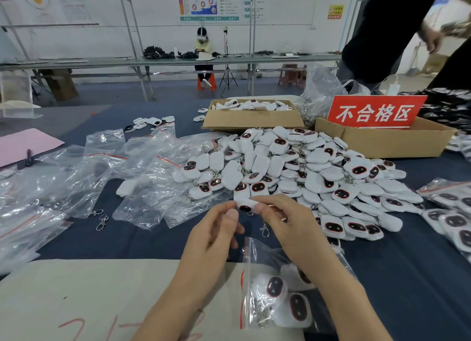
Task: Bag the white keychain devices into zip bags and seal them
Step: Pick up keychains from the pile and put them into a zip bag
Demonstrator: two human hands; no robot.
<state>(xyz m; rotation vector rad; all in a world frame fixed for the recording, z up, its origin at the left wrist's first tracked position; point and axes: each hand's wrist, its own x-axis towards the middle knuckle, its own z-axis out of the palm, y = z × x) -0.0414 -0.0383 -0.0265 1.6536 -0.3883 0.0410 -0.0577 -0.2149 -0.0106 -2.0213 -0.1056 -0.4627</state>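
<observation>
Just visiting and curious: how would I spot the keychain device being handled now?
Find the big heap of white keychain devices on the dark table. At its near edge, the left hand and right hand pinch one device; it alone is lifted.

Factory packing floor. On a dark-covered table (407,277), a heap of white keychain devices (305,177) spreads from centre toward 3 o'clock, with loose clear zip bags (102,167) at 9 o'clock. At 12 o'clock sits an open cardboard box (252,120) of more devices. At 1 o'clock a second box (382,141) carries a red sign (374,111) with white characters. Beyond, a long workbench (153,60) runs along a white wall hung with printed charts (209,5), and a worker (203,47) sits behind it.
</observation>
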